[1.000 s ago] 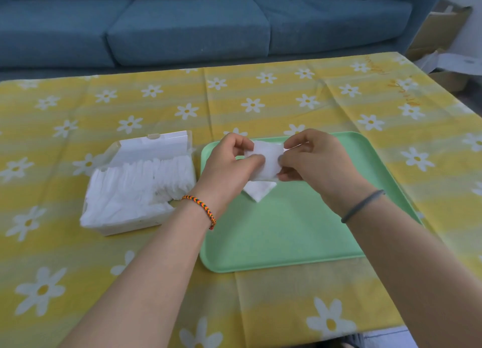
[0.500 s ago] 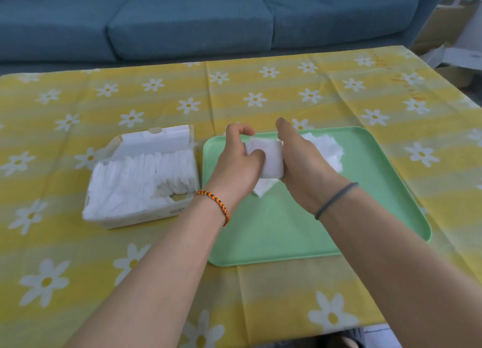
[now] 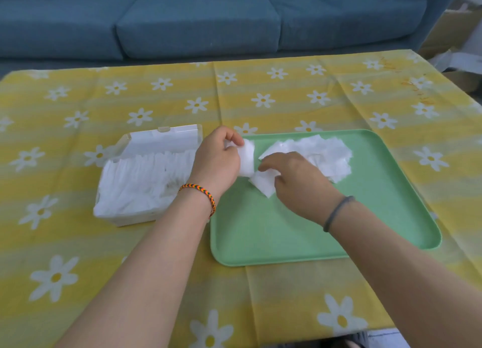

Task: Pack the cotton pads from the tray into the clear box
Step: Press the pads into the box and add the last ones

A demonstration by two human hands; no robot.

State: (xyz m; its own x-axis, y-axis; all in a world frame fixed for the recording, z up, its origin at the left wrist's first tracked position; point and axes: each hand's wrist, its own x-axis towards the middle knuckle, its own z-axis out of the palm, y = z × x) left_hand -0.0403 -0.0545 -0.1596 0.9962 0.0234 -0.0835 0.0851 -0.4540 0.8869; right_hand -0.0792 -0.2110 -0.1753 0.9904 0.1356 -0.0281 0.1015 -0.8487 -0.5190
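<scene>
Hands meet at centre frame over a pale green plastic tray point(image 3: 300, 238); the left hand point(image 3: 217, 159) clenches a small stack of white square cotton pads point(image 3: 246, 159); the right hand point(image 3: 294, 179) rests curled, fingertips on loose pads point(image 3: 323, 152) heaped on the tray, grip unclear; left of centre, a clear plastic box point(image 3: 146, 175) sits packed with pads.

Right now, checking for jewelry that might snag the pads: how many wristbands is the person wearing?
2: a braided orange wristband on the left wrist, a plain grey band on the right wrist.
</scene>
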